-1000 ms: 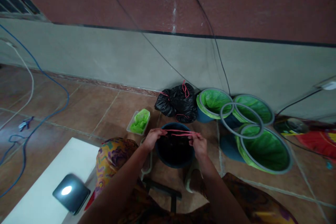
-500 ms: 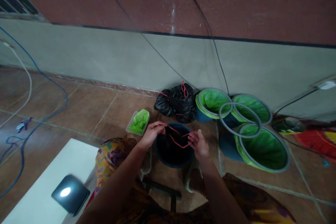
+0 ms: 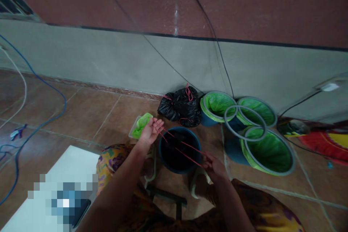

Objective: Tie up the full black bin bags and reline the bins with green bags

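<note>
Between my knees stands a dark blue bin (image 3: pixel 196 138) with dark, hard-to-make-out contents, which look like a black bag. Red drawstrings (image 3: pixel 189 157) stretch slantwise over its mouth. My left hand (image 3: pixel 150 131), palm partly up, has its fingers closed on one end of them at the bin's upper left. My right hand (image 3: pixel 214 165) grips the other end, beyond the right rim and lower down. Close behind my left hand is a clear tray (image 3: pixel 133 130) with a crumpled green plastic bag (image 3: pixel 141 123) in it.
Black tied bags (image 3: pixel 187 105) lie by the wall. To the right stand several blue bins with green liners (image 3: pixel 268 152), a loose grey ring (image 3: pixel 225 123) resting across them. A white table (image 3: pixel 73 159) is at lower left. A blue cable (image 3: pixel 51 120) crosses the floor.
My hands have moved apart, the left up and leftward, the right down and rightward. The red drawstrings, slack and curved before, are now pulled nearly straight.
</note>
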### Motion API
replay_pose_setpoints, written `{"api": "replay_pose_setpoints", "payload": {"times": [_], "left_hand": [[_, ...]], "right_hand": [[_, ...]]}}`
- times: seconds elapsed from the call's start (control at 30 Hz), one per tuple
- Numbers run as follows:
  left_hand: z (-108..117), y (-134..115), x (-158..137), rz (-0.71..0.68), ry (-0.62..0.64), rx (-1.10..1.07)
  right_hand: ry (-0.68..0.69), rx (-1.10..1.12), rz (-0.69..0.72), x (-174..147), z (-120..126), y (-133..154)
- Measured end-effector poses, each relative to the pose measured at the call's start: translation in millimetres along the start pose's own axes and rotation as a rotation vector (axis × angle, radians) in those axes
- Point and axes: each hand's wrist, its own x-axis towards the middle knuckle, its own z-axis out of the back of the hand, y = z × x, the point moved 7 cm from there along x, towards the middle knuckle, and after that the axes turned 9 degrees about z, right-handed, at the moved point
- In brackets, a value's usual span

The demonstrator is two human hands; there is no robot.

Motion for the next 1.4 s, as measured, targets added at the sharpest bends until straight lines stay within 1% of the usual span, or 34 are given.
{"api": "replay_pose_setpoints", "payload": {"times": [0.03, 0.07, 0.1, 0.13, 0.2, 0.27, 0.33, 0.37, 0.43, 0.5, 0.53, 0.6, 0.63, 0.7, 0.8, 0.9, 0.97, 1.0, 1.03, 1.07, 1.1, 1.13, 1.17, 1.23, 1.27, 1.3, 1.33, 1.4], "left_hand": [[5.3, -1.0, 4.1, 0.002, -0.017, -0.011], [10.1, -1.7, 8.4, -0.002, -0.036, 0.002], [13.9, -2.2, 12.6, -0.011, -0.055, 0.039], [16.7, -2.9, 16.4, -0.027, -0.076, 0.100], [18.8, -7.1, 21.8, -0.094, -0.131, 0.297], [10.8, -14.1, 22.2, -0.207, -0.145, 0.619], [-7.8, -14.4, 17.5, -0.313, -0.063, 1.065], [-17.4, -9.8, 13.4, -0.345, 0.005, 1.307], [-28.9, 5.6, 3.6, -0.358, 0.141, 1.747], [-29.1, 19.0, -4.9, -0.324, 0.205, 2.064], [-26.9, 23.5, -7.8, -0.302, 0.211, 2.171], [-21.3, 29.7, -10.7, -0.265, 0.212, 2.289], [-18.5, 31.5, -10.7, -0.256, 0.211, 2.305], [-14.0, 34.5, -9.2, -0.255, 0.230, 2.265], [-11.4, 37.7, -5.3, -0.282, 0.257, 2.070], [-14.6, 49.6, -2.6, -0.267, 0.297, 1.883], [-18.5, 64.6, -1.3, -0.204, 0.310, 1.821], [-21.3, 72.0, -1.1, -0.185, 0.304, 1.797], [-24.6, 78.0, -1.4, -0.186, 0.292, 1.771], [-27.7, 82.0, -2.1, -0.203, 0.270, 1.744], [-30.0, 84.8, -3.1, -0.220, 0.255, 1.719], [-30.7, 86.6, -4.4, -0.224, 0.250, 1.704], [-29.6, 86.8, -5.5, -0.214, 0.247, 1.694], [-23.6, 81.0, -8.1, -0.179, 0.233, 1.665], [-20.3, 75.6, -9.7, -0.166, 0.225, 1.644], [-17.8, 69.1, -11.6, -0.164, 0.214, 1.618], [-16.7, 62.0, -13.7, -0.173, 0.198, 1.590], [-20.0, 51.1, -18.5, -0.205, 0.178, 1.555]], "right_hand": [[-0.034, -0.091, 0.051, 3.1, 12.1, 8.7], [-0.041, -0.204, 0.110, 4.9, 19.4, 18.3], [-0.011, -0.340, 0.181, 5.3, 21.1, 28.2], [0.051, -0.501, 0.258, 4.0, 17.3, 37.1], [0.240, -0.861, 0.402, -3.2, -1.6, 47.0], [0.427, -1.210, 0.474, -12.2, -21.1, 44.5], [0.546, -1.467, 0.471, -16.8, -32.0, 37.5], [0.573, -1.541, 0.464, -17.0, -34.6, 35.4], [0.584, -1.570, 0.463, -13.8, -37.6, 34.5], [0.585, -1.453, 0.456, -8.3, -38.7, 34.5], [0.590, -1.362, 0.443, -5.5, -38.8, 33.7], [0.590, -1.178, 0.403, -0.8, -37.5, 30.8], [0.581, -1.106, 0.378, 1.1, -36.2, 28.6], [0.565, -1.005, 0.341, 2.5, -34.7, 23.8], [0.556, -0.921, 0.373, -2.5, -43.3, 21.8], [0.540, -0.893, 0.513, -15.2, -70.1, 28.9], [0.555, -0.822, 0.633, -26.6, -96.9, 35.6], [0.585, -0.761, 0.678, -32.1, -111.1, 37.6], [0.624, -0.701, 0.689, -35.8, -123.8, 37.4], [0.652, -0.634, 0.659, -36.7, -133.3, 35.1], [0.649, -0.554, 0.592, -34.2, -138.1, 31.7], [0.614, -0.464, 0.502, -29.0, -137.9, 27.4], [0.546, -0.374, 0.406, -22.1, -132.8, 22.8], [0.374, -0.238, 0.264, -8.4, -113.1, 15.0], [0.311, -0.212, 0.235, -3.4, -102.8, 12.9], [0.277, -0.215, 0.230, 0.2, -94.4, 11.8], [0.270, -0.241, 0.242, 2.4, -88.8, 11.6], [0.332, -0.328, 0.307, 2.1, -88.7, 12.1]]}}
